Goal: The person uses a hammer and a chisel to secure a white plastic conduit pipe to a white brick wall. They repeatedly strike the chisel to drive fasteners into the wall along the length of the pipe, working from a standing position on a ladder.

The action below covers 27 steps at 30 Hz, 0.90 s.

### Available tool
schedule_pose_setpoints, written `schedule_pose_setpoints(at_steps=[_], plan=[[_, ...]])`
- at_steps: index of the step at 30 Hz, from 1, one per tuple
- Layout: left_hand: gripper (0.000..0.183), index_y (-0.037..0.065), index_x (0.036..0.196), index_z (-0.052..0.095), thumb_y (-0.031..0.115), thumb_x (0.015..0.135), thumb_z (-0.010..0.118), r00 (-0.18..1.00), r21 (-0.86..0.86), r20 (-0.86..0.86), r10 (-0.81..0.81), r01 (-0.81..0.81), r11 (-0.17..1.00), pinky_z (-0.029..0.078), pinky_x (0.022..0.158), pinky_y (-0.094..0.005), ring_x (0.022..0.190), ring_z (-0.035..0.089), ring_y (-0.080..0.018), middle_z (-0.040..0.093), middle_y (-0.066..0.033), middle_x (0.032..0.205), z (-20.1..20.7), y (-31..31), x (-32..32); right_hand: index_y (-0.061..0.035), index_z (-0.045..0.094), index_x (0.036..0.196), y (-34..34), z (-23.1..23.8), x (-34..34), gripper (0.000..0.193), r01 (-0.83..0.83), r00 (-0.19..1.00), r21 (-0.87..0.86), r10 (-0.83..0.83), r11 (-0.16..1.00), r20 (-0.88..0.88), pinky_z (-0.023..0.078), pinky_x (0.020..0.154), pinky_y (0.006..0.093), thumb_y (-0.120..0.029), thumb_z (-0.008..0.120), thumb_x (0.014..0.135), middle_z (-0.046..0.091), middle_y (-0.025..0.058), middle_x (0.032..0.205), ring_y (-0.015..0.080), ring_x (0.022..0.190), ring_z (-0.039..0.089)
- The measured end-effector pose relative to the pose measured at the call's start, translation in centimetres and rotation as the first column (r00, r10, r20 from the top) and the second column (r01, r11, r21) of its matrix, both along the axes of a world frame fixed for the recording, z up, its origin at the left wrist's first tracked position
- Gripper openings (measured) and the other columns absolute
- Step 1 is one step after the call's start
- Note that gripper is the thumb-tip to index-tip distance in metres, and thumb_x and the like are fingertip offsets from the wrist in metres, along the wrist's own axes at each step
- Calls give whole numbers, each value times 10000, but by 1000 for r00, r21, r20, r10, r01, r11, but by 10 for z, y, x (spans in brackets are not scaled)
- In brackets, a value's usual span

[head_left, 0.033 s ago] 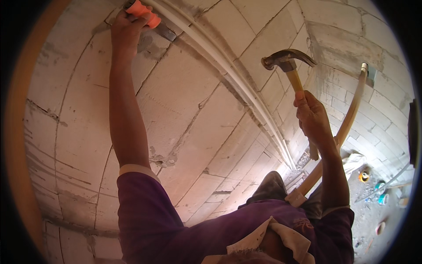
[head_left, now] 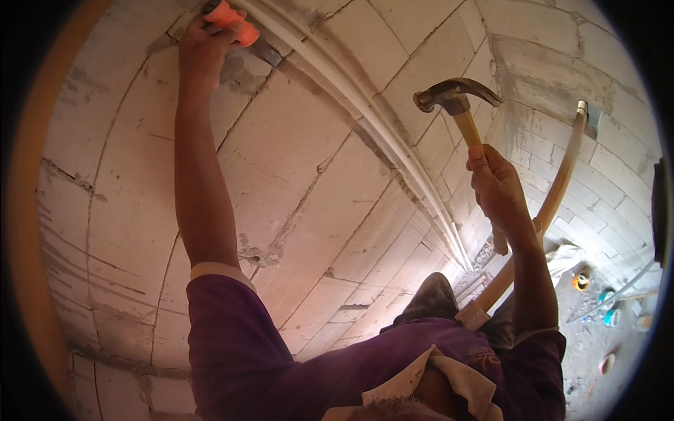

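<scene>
My left hand [head_left: 201, 56], at the upper left with its arm stretched out, is closed around the orange grip of a chisel [head_left: 235, 24]. The chisel's flat metal blade points at a block joint in the pale wall [head_left: 295, 161], beside the white pipes [head_left: 351, 98]. In my right hand [head_left: 500, 186] is a claw hammer [head_left: 460, 98], gripped by its wooden handle with the head up. A gap separates the hammer head from the chisel. The exact contact of the blade tip with the wall is hard to make out.
A long curved yellowish pole or pipe [head_left: 562, 179] passes behind my right forearm. On the floor at the right lie an orange round item [head_left: 580, 281], teal containers [head_left: 611, 318] and debris. Another block wall [head_left: 554, 77] meets this one at the upper right.
The hammer head and my right hand have shifted very slightly to the left. My left hand and the chisel are almost unmoved.
</scene>
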State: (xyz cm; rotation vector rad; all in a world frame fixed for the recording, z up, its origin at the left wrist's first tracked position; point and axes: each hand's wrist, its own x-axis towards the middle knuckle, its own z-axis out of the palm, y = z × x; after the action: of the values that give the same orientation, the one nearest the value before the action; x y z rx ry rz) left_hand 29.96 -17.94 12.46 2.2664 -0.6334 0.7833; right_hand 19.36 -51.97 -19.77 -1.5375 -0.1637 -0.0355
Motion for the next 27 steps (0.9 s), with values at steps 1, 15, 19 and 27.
schedule_pose_setpoints(at_steps=[1,15,19,27], plan=[[391,-34,1240,568,66,883,694,1000,6,-8,2,-2,1000,552,899,-368,1077,662,-221,664,-132,1198,-2,2,1,-17,585,918,3,2,0,498,-18,1000,-19,17,1000,-11,390,612,309,-484,469,1046,485,22,678,114,654,436],[374,-28,1242,550,69,902,671,999,13,49,-16,15,1000,546,883,-363,1070,683,-240,668,-126,1199,-18,-4,6,4,574,889,14,2,2,511,-41,999,-63,41,997,-8,390,585,348,-472,478,1046,489,46,657,124,651,441],[372,-27,1238,549,78,905,677,996,12,81,19,-20,1000,549,887,-369,1074,680,-233,668,-131,1197,-22,-11,5,6,582,904,22,7,4,507,-56,998,-28,55,998,-25,395,608,348,-469,478,1047,509,55,676,134,669,455],[347,-36,1184,587,95,887,711,995,-16,100,23,-22,1000,563,877,-351,1038,672,-200,673,-130,1171,-20,-6,14,8,583,900,29,13,2,501,-107,993,-94,102,990,-54,397,603,368,-455,466,1052,529,89,680,160,661,485]])
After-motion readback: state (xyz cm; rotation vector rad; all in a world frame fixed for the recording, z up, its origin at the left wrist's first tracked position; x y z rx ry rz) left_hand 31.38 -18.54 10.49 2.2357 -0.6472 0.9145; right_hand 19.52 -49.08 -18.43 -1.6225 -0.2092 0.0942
